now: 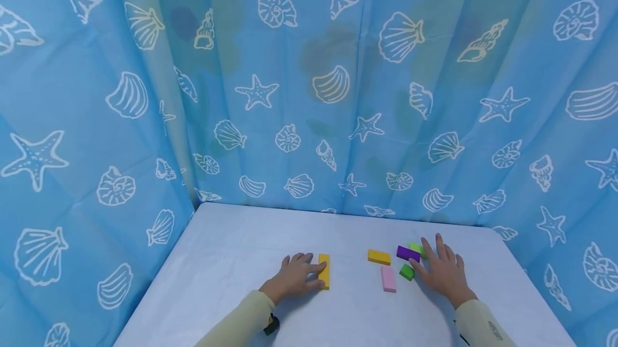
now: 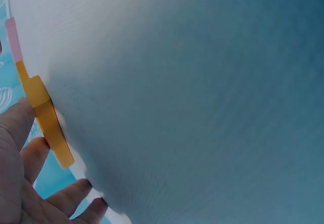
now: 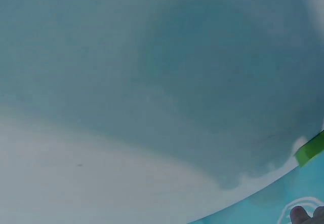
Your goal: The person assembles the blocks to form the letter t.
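My left hand (image 1: 294,278) is spread beside a yellow block (image 1: 324,273) lying lengthwise, its thumb and index finger touching it. In the left wrist view that yellow block (image 2: 53,133) runs along two fingertips, with the other fingers apart from it. My right hand (image 1: 444,274) has its fingers spread over the right-hand group. Its thumb tip is at the purple block (image 1: 408,253); whether they touch I cannot tell. Behind the purple block is a light green block (image 1: 416,249), partly hidden. A darker green block (image 1: 407,272) lies just left of the right thumb.
Between the hands lie another yellow block (image 1: 379,257) and a pink block (image 1: 388,279). All rest on a white table (image 1: 241,234). A blue curtain (image 1: 299,105) with shell and starfish prints stands behind the table and along its sides.
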